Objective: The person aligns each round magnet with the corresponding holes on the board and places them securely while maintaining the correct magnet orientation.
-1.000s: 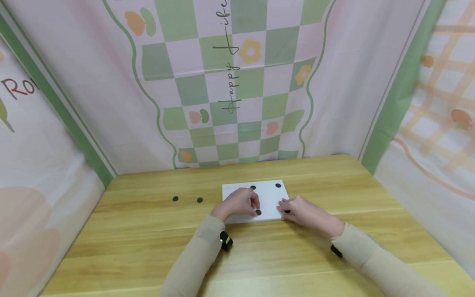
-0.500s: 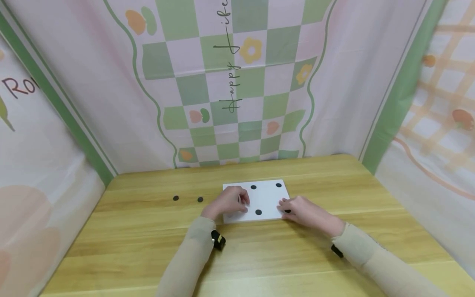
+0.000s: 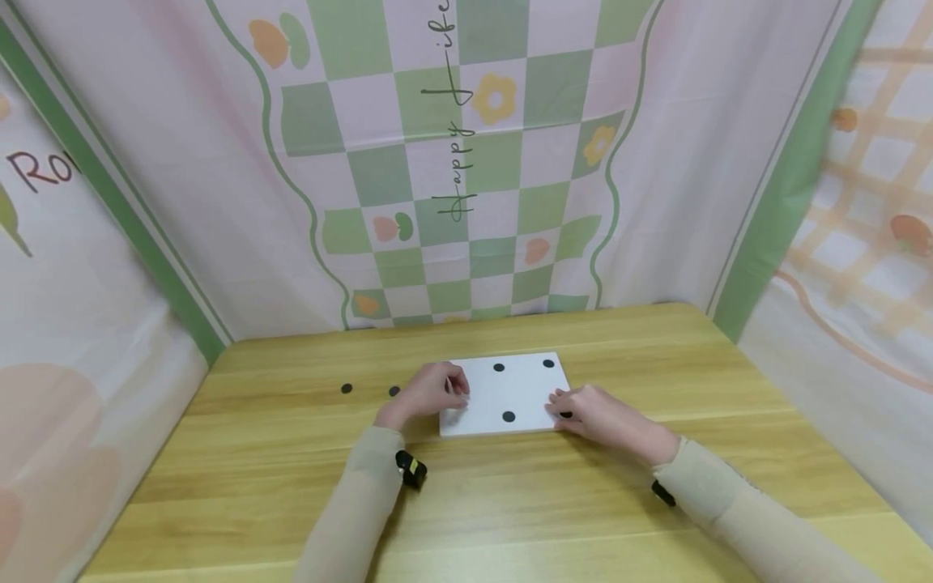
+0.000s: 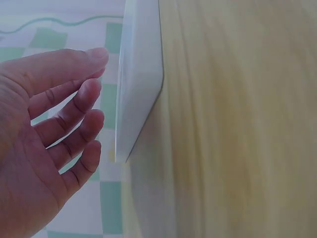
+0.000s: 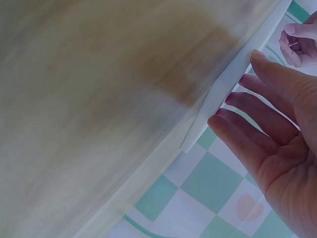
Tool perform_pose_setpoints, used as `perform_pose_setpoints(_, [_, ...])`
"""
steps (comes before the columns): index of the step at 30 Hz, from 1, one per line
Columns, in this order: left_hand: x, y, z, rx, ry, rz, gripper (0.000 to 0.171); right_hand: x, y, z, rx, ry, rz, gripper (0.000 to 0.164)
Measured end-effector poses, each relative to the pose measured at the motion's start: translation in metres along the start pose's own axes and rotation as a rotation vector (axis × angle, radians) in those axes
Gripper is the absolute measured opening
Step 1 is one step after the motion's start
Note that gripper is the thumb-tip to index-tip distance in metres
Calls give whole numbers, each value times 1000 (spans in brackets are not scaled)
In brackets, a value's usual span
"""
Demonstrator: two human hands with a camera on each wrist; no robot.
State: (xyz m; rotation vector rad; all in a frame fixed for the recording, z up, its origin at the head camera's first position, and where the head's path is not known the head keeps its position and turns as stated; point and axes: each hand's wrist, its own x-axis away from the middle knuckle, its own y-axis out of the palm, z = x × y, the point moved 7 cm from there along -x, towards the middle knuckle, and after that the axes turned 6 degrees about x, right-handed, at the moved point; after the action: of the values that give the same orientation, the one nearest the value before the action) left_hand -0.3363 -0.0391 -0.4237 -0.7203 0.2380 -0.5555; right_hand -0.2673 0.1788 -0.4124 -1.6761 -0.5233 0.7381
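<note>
A white rectangular board (image 3: 484, 397) lies flat on the table. Round black discs show on it: one at the middle back (image 3: 499, 368), one at the back right corner (image 3: 548, 363), another at the middle front (image 3: 509, 416). A dark disc (image 3: 565, 414) at the front right is partly covered by my right hand (image 3: 601, 417), whose fingertips rest on the board's right end and front edge. My left hand (image 3: 426, 393) hovers over the board's left end, fingers loosely bent. In the left wrist view nothing shows between thumb (image 4: 96, 53) and fingers, apart from the board (image 4: 141, 69).
Two loose black discs lie on the wooden table (image 3: 291, 470) left of the board: one farther left (image 3: 346, 389), one close to the left hand (image 3: 394, 391). A patterned curtain (image 3: 466, 202) hangs behind the table, with more cloth at both sides.
My left hand has moved left, from the middle front disc to the board's left end, uncovering that disc. My right hand stays on the board's right end.
</note>
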Motion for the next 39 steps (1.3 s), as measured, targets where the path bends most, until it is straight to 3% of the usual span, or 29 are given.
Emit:
perform_pose_setpoints(5, [5, -8, -9, 1, -17, 19, 9, 0, -1, -2, -4, -8, 1, 17])
perform_pose_setpoints(25, [24, -38, -31, 20, 16, 120, 14, 0, -1, -2, -9, -15, 18, 14])
perform_pose_setpoints(39, [37, -53, -43, 22, -33, 147, 14, 0, -3, -2, -4, -5, 1, 21])
